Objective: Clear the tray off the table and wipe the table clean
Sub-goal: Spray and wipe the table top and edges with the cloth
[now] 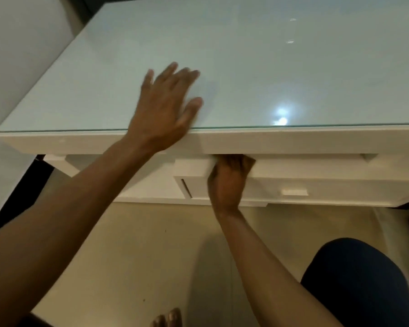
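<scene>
Fingers [234, 160] hidden under table [293, 67]

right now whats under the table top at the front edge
The right hand reaches under the table, fingers curled at something white, by a white drawer unit. What it holds is unclear; farther back is hidden.

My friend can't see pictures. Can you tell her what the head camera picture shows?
A person's left hand lies flat with fingers spread on the near edge of a white glass-topped table. Their right hand reaches under the table edge, fingers curled around something white that is too blurry to name. No tray is in view.
</scene>
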